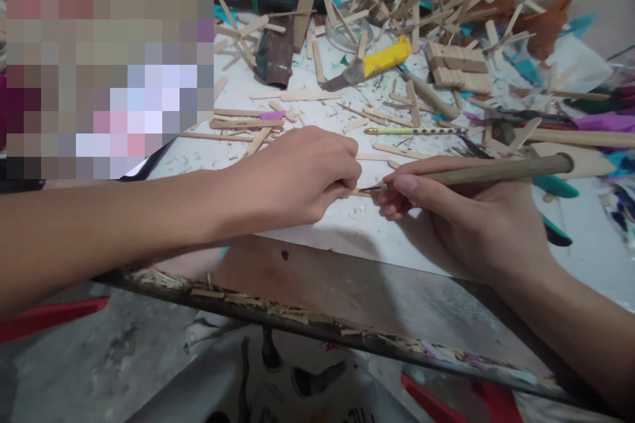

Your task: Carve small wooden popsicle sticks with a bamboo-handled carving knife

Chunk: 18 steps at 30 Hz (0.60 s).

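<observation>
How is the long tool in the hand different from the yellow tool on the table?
The long tool has a dull greenish-brown handle, but the yellow tool has a bright yellow one.
The long tool has a thin, dark tip, while the yellow tool has a wide, flat grey end.
The long tool is held in the right hand; the yellow tool lies among wooden sticks.
Both have a handle.

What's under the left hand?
A thin wooden stick pokes out at the fingers of the left hand, above the white sheet. Whatever else lies beneath the palm is covered.
</observation>
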### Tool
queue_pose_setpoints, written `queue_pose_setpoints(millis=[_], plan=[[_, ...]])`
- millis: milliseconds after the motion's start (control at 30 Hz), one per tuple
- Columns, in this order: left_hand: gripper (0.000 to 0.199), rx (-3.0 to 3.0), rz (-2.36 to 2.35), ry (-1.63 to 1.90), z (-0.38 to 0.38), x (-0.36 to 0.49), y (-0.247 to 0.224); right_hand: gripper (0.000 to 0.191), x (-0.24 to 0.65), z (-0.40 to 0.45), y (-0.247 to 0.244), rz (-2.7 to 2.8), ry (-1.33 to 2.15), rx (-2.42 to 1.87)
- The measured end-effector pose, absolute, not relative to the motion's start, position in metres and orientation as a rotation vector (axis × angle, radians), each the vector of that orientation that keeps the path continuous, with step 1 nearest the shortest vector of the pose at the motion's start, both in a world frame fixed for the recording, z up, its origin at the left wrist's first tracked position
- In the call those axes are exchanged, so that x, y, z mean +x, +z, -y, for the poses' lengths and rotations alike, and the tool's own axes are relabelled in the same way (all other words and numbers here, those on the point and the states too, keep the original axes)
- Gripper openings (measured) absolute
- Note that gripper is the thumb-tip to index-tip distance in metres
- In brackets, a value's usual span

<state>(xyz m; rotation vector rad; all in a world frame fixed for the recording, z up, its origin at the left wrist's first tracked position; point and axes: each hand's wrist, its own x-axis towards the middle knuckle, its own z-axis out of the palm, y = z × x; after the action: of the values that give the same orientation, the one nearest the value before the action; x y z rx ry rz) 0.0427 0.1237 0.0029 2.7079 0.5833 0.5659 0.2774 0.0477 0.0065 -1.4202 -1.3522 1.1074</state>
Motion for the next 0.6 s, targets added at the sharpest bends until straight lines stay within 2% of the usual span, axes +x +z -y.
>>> queue_pose_setpoints(millis=[600], plan=[[0.025,2.700,-0.567,0.554,-0.1254,0.0430,0.0023,0.013,0.2784,-0.0486,0.0050,1.372,1.072,-1.443]])
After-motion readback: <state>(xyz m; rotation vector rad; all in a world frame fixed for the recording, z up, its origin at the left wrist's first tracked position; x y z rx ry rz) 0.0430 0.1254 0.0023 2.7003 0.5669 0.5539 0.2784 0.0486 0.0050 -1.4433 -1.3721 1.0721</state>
